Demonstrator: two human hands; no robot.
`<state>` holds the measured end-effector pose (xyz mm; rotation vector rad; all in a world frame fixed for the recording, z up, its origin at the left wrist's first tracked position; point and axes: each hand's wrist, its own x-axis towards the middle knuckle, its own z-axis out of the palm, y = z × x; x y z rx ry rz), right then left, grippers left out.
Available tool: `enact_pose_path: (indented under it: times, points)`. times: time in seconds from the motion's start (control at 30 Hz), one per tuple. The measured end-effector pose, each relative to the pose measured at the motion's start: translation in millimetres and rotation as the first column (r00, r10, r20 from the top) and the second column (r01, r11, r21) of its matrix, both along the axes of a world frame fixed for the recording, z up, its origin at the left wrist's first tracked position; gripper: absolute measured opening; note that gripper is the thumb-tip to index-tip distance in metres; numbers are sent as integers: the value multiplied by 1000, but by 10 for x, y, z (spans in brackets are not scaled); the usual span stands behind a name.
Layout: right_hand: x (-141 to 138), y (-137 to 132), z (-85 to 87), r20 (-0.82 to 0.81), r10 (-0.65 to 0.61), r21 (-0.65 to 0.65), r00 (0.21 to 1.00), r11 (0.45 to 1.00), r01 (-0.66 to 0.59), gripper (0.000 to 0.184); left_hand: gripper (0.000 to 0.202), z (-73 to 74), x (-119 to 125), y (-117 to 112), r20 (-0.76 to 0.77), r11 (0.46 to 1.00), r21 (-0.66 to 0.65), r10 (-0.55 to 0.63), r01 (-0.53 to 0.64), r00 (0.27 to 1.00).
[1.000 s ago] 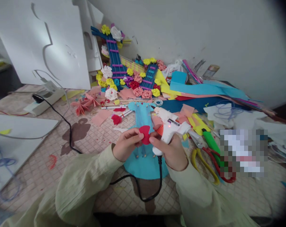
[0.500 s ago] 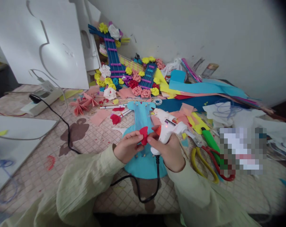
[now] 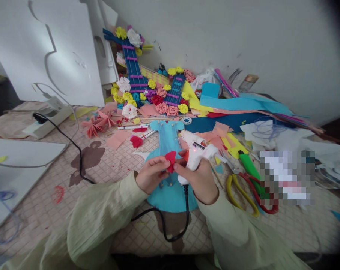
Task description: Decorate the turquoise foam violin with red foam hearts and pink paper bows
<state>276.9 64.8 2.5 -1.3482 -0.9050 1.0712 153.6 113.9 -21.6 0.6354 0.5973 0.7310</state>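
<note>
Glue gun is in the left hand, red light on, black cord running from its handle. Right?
Wrong hand: the head view shows the glue gun in the right hand. The red light is on and the black cord runs from its handle, as you said.

A white board [image 3: 71, 37] with a curved outline stands upright at the back left, a power strip [image 3: 43, 128] before it on the counter [image 3: 43, 213]. Before the wall [image 3: 215, 33], paper flowers [image 3: 172, 111] in yellow, white, pink and red crowd around dark blue strips [image 3: 133, 66] with purple bars [image 3: 136, 77]. To the right lie red-and-yellow-handled scissors [image 3: 236, 170], a green tool [image 3: 248, 165] and crumpled white paper [image 3: 254, 140].
</note>
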Motion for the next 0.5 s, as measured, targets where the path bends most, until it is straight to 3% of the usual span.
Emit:
enact_pose_path:
  times: [0.3, 0.5]
  points:
    - [34, 6, -52, -24, -34, 23, 999, 999, 35, 31, 21, 11, -2, 13, 29, 1000, -9, 19, -19, 999]
    - [59, 6, -93, -25, -49, 93, 998, 994, 51, 31, 17, -3, -10, 19, 97, 995, -97, 47, -37, 994]
